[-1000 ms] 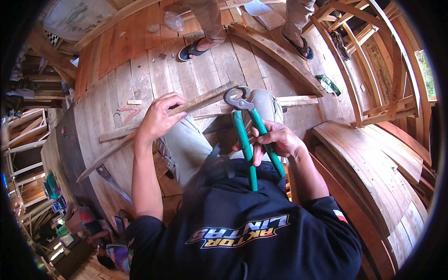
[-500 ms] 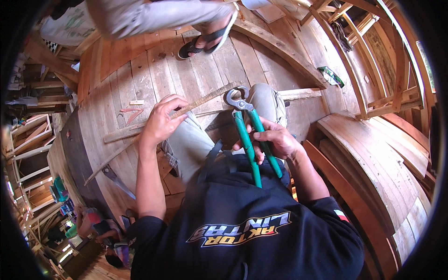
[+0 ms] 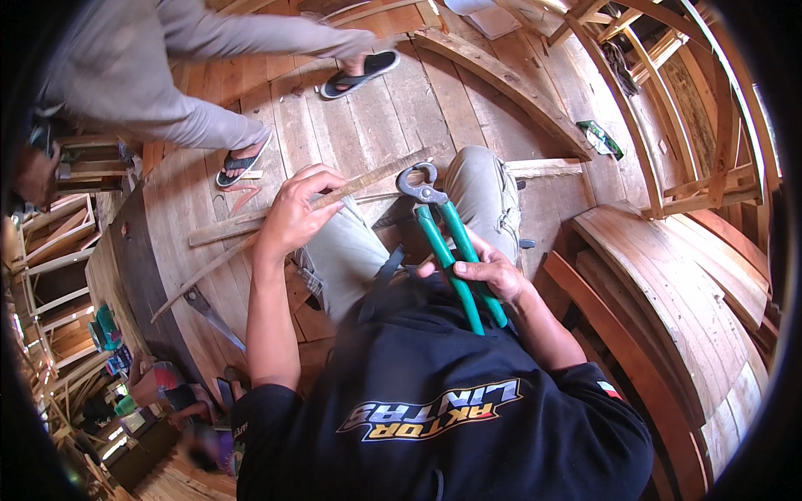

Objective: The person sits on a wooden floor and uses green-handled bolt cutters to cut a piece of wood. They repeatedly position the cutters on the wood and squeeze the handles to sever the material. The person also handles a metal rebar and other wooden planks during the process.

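Left hand (image 3: 294, 213) is clenched on a thin wooden strip (image 3: 368, 179) lying across the knees; right hand (image 3: 484, 271) grips green-handled pincers (image 3: 443, 242), head at the strip's end. The strip could snap, or the pincers slip toward the knee, if levered hard

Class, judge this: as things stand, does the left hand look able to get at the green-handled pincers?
Probably yes: the left hand holds the wooden strip beside the pincers, with nothing lying between them, though the right hand grips their handles.
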